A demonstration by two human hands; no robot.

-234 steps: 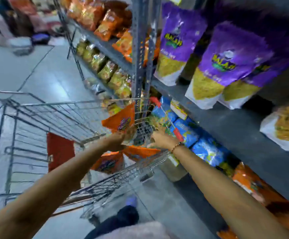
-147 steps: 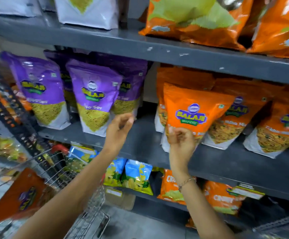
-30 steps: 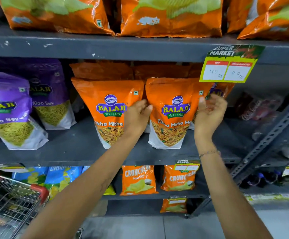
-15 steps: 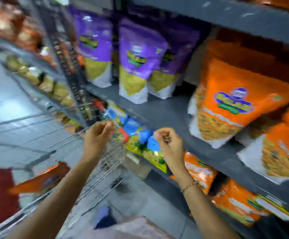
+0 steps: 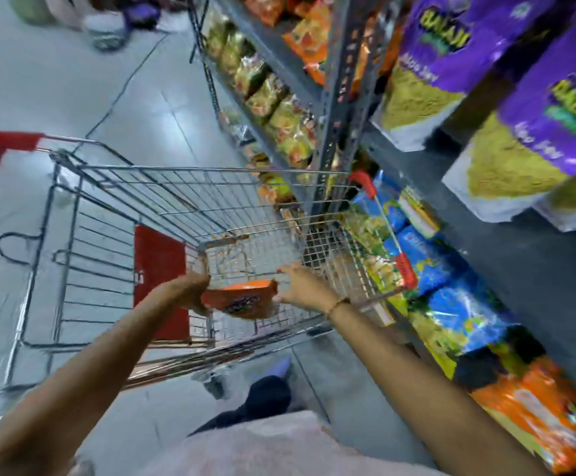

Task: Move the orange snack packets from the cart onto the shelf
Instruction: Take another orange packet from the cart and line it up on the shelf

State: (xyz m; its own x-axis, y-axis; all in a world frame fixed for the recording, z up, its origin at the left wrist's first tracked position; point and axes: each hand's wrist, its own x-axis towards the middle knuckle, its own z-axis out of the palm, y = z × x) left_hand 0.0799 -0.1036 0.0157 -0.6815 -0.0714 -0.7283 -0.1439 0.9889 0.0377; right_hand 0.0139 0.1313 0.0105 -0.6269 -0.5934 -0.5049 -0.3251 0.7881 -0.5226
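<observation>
Inside the wire cart (image 5: 183, 187) one orange snack packet (image 5: 242, 298) lies near the bottom, by the near corner. My left hand (image 5: 190, 288) grips its left end and my right hand (image 5: 300, 283) holds its right end. Both arms reach down over the cart's rim. The grey shelf (image 5: 506, 255) stands to the right, with purple packets (image 5: 533, 108) on it and none of its orange packets in view. The picture is blurred by head motion.
The cart has red corner guards and a red panel (image 5: 161, 276) inside. Blue packets (image 5: 451, 290) and an orange packet (image 5: 547, 410) fill the lower shelf. A perforated steel upright (image 5: 334, 108) stands beside the cart's far corner. Grey tiled floor (image 5: 56, 73) lies to the left.
My view has swung from the shelf down into the cart. Both hands, empty half a second ago above the rim, have dropped into the basket and taken hold of the orange packet.
</observation>
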